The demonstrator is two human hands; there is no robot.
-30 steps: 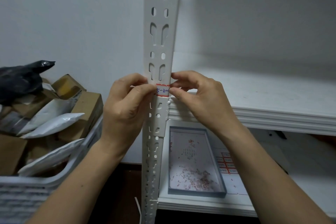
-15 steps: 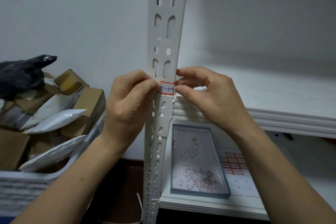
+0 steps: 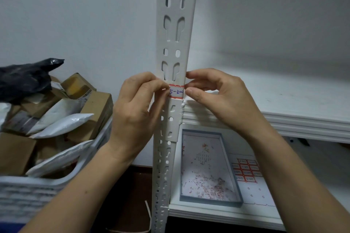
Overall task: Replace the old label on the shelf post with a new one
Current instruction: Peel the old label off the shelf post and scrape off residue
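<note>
My small paper label (image 3: pixel 176 91) is white with red borders and blue handwriting; the slotted metal shelf post (image 3: pixel 176 24) is plain white.

The label (image 3: pixel 176 91) sits on the shelf post (image 3: pixel 175 30) between the left hand (image 3: pixel 136 111) and the right hand (image 3: pixel 219 100).

Head view, sole camera: worn, wide-angle, faces forward and down, very near the shelf post (image 3: pixel 174 8) running 12 to 6 o'clock; label (image 3: pixel 176 91) centred, left hand (image 3: pixel 135 111) at 9, right hand (image 3: pixel 221 100) at 3.
</note>
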